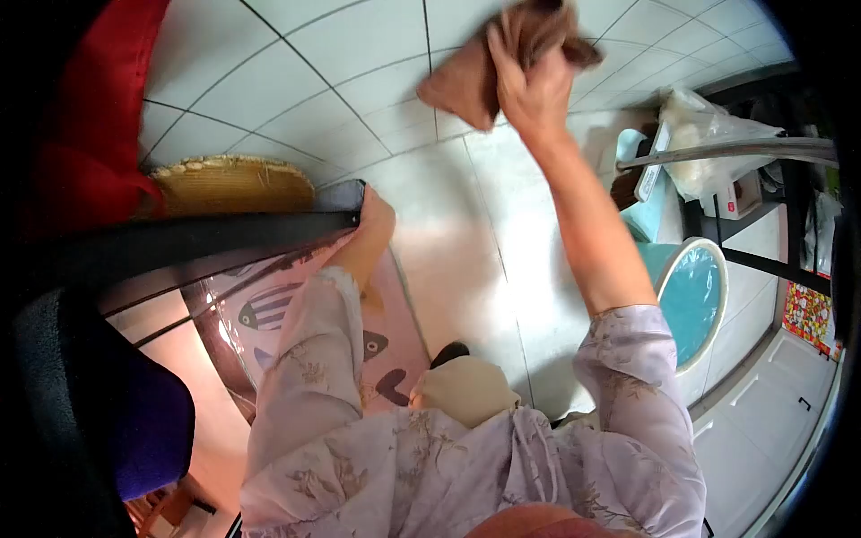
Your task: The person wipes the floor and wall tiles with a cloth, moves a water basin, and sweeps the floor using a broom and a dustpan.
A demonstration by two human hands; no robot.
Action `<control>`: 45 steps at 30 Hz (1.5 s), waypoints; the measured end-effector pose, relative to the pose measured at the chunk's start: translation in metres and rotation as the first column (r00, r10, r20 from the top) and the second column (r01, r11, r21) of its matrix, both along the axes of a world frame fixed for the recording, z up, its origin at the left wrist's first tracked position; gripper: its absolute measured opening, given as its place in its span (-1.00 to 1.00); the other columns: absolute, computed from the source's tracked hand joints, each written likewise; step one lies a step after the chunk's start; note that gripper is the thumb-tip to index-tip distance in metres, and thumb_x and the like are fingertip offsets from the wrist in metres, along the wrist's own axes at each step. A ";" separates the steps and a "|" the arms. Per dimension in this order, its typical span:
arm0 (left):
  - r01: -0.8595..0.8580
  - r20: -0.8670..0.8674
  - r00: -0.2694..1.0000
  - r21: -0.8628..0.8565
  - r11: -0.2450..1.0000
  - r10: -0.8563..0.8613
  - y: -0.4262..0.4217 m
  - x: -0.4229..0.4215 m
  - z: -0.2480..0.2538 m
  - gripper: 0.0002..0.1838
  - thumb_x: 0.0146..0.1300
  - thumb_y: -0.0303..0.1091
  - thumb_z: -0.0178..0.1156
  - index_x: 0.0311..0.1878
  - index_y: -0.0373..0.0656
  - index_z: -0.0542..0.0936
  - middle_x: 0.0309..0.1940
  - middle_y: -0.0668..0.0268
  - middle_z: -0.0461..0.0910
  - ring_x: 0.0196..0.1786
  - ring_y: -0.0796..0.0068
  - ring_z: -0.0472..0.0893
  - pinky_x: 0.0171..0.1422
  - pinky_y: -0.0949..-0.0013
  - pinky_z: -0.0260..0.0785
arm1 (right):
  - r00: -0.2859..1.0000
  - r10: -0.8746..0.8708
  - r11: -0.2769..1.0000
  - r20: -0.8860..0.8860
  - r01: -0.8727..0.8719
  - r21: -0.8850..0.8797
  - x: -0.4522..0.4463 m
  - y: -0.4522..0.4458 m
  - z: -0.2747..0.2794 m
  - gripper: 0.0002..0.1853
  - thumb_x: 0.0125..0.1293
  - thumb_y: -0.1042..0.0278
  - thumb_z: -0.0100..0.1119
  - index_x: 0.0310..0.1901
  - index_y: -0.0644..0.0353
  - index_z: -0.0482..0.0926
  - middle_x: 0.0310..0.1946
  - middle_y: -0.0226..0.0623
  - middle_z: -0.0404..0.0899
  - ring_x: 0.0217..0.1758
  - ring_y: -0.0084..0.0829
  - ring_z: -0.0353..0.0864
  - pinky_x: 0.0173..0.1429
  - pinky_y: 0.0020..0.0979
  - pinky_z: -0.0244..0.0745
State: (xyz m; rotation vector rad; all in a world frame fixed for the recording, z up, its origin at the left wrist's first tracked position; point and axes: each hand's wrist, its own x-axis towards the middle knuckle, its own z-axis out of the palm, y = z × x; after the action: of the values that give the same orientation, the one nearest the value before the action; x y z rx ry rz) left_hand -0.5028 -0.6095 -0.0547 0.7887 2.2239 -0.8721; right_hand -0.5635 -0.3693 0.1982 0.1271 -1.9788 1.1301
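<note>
A brown cloth (466, 81) is bunched in my right hand (535, 94), which presses it against the white tiled wall (359, 54) at the top. Some of the cloth hangs to the left of the fingers. My left hand (377, 220) is at the end of a dark rack edge (269, 224), left of centre. Its fingers are mostly hidden behind that edge, so their grip cannot be made out.
A woven basket (233, 184) stands against the wall beside red fabric (94, 99). A fish-patterned mat (395, 314) lies on the floor. At right are a teal bin (695, 305), a plastic bag (708, 148) on a rack and white cabinets (762, 430).
</note>
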 end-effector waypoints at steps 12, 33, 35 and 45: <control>-0.051 0.111 0.993 0.010 0.999 0.050 0.001 -0.003 0.007 -0.60 0.22 -0.34 -0.03 0.07 -0.33 0.53 0.17 0.01 0.43 0.33 -0.03 0.24 0.45 -0.08 -0.36 | 0.861 -0.061 0.909 0.505 -0.161 0.384 0.017 -0.057 -0.171 -0.78 -0.01 0.21 0.24 -0.53 0.22 0.60 -0.58 -0.05 0.56 -0.52 0.00 0.56 -0.37 -0.14 0.53; -0.014 0.124 0.992 -0.047 0.999 0.020 0.003 -0.008 0.008 -0.54 0.27 -0.30 -0.06 0.22 -0.23 0.42 0.27 0.08 0.33 0.40 -0.02 0.14 0.44 -0.13 -0.40 | 0.992 0.103 0.979 -0.074 -0.088 0.184 -0.004 -0.088 -0.039 -0.76 -0.03 0.40 0.31 -0.27 0.21 0.60 -0.50 -0.19 0.60 -0.48 -0.09 0.58 -0.40 -0.32 0.49; -0.012 0.046 0.999 0.000 1.000 0.012 -0.008 0.001 -0.007 -0.57 0.23 -0.31 -0.01 0.16 -0.21 0.48 0.23 0.11 0.39 0.36 0.01 0.20 0.45 -0.10 -0.43 | 0.996 0.057 0.991 0.063 -0.065 0.119 0.002 -0.081 -0.071 -0.84 -0.09 0.41 0.26 -0.43 0.26 0.55 -0.53 -0.07 0.58 -0.45 0.00 0.57 -0.36 -0.23 0.52; -0.043 0.071 0.996 -0.080 0.996 0.049 0.005 -0.003 0.003 -0.59 0.27 -0.33 -0.06 0.17 -0.21 0.48 0.27 0.08 0.34 0.39 -0.01 0.18 0.43 -0.17 -0.45 | 0.998 0.068 0.997 -0.013 -0.067 0.045 0.009 -0.065 -0.044 -0.77 -0.02 0.28 0.27 -0.59 0.24 0.47 -0.63 -0.05 0.53 -0.51 0.00 0.55 -0.43 -0.19 0.50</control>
State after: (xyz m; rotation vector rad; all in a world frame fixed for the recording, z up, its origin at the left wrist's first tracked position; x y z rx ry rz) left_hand -0.5059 -0.6044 -0.0514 0.7185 2.1224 -0.8891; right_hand -0.5550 -0.4339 0.1541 0.2265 -2.0004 1.1251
